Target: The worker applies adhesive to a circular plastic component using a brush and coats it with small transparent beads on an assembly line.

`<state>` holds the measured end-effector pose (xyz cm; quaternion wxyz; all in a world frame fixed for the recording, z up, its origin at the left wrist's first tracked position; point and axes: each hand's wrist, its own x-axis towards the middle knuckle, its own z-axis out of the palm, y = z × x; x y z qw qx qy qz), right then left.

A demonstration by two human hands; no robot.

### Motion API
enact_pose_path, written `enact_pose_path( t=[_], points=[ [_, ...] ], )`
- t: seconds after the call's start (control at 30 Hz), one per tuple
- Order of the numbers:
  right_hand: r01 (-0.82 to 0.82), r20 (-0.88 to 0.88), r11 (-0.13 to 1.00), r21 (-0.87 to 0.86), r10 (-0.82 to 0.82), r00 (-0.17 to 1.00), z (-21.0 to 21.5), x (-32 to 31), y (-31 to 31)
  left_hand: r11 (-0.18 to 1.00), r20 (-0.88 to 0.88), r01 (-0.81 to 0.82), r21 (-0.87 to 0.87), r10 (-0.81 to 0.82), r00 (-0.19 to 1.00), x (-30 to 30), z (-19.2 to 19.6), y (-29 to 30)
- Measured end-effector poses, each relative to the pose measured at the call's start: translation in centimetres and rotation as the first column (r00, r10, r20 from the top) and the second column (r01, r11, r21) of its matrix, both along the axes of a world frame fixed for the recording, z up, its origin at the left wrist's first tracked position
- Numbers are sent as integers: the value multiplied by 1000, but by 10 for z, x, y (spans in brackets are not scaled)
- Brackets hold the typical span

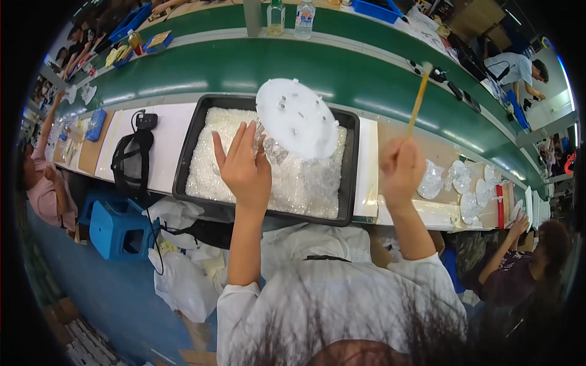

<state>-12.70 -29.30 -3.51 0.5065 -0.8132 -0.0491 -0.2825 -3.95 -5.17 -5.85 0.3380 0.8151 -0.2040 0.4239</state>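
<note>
My left hand (247,168) holds up a white oval disc (297,116) by its left lower edge, some fingers spread out and others partly hidden. Small dark and clear bits dot the disc's face, and clear faceted pieces (276,151) show beneath its edge. Below is a black tray (183,177) full of glittering clear-white beads (299,194). To the tray's right, my right hand (403,171) is closed round a thin yellowish stick (419,97) that points up, its pale tip blurred.
Several clear crystal-like pieces (470,189) lie on the bench at right, near a red strip (500,204). A black strapped item (132,161) lies left of the tray. Behind runs a green conveyor belt (226,67). A blue stool (122,226) stands at left; other people sit at both sides.
</note>
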Motion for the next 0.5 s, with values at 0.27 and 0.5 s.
enact_pose_path(
  t=[0.27,0.5],
  points=[
    [-138,-183,971,196,174,968,33,-13,28,995,69,-82,62,77,995,-1,1,1],
    [-146,-3,928,344,157,988,29,-21,13,968,262,-211,139,169,950,-1,-4,-6]
  ],
)
